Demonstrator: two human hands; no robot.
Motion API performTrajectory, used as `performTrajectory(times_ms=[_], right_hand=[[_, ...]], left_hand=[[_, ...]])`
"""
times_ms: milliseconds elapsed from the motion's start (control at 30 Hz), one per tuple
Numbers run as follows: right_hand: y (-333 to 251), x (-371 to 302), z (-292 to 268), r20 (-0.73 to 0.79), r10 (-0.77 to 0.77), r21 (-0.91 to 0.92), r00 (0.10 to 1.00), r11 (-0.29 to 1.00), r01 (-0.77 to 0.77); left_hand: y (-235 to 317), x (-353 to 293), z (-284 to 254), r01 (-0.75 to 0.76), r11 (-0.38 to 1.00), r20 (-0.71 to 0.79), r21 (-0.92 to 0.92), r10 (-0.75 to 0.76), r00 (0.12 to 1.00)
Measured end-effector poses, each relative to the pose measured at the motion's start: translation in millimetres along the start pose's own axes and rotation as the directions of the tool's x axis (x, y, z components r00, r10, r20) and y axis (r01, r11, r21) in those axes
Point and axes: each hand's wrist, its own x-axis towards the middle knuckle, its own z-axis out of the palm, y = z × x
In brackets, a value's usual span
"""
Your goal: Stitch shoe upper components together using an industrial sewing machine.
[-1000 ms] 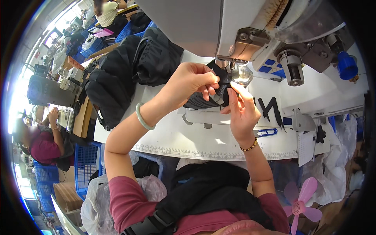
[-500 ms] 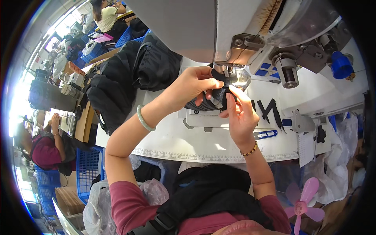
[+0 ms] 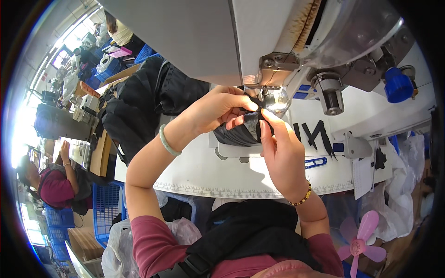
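Note:
My left hand (image 3: 222, 110) is closed, thumb and fingers pinching the edge of a black fabric piece (image 3: 237, 134) right at the needle area of a sewing machine (image 3: 185, 34). From the other side, my right hand (image 3: 283, 150) pinches the same fabric between thumb and forefinger, its fingertips almost meeting those of the left. The fabric lies bunched and curved over the machine's bed, with a greyish, shiny patch showing between my hands. My fingers partly hide the presser foot and needle. A larger heap of black fabric (image 3: 134, 102) rests left of my left forearm.
Several black strips (image 3: 315, 136) and blue thread snips (image 3: 316, 162) lie on the white table (image 3: 222, 178), right of my hands. A pink fan (image 3: 357, 247) stands at lower right. Blue baskets (image 3: 105, 211) are at left, where a co-worker (image 3: 58, 185) sits.
My view has shifted slightly. My right hand has turned, its wrist lower and further right; both hands keep their pinch on the fabric. The co-worker's hands have risen.

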Motion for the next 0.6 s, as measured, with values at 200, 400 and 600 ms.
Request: performTrajectory(times_ms=[200, 400, 600], right_hand=[[3.9, 11.1, -1.6, -0.043, -0.099, -0.07, 0.994, 0.993, 0.096], [18.1, 15.6, 7.7, -0.057, -0.026, -0.002, 0.998, 1.0, 0.026], [12.9, 16.6, 9.0, -0.101, 0.015, 0.1, 0.995, 0.995, -0.005]], left_hand=[[-0.1, 2.7, -2.3, -0.023, 0.999, 0.016, -0.023, 0.023, 1.0], [-2.6, 14.7, -13.1, -0.051, 0.991, -0.045, -0.125, 0.046, 0.998], [2.4, 11.0, -9.4, -0.041, 0.998, -0.029, -0.055, 0.039, 0.999]])
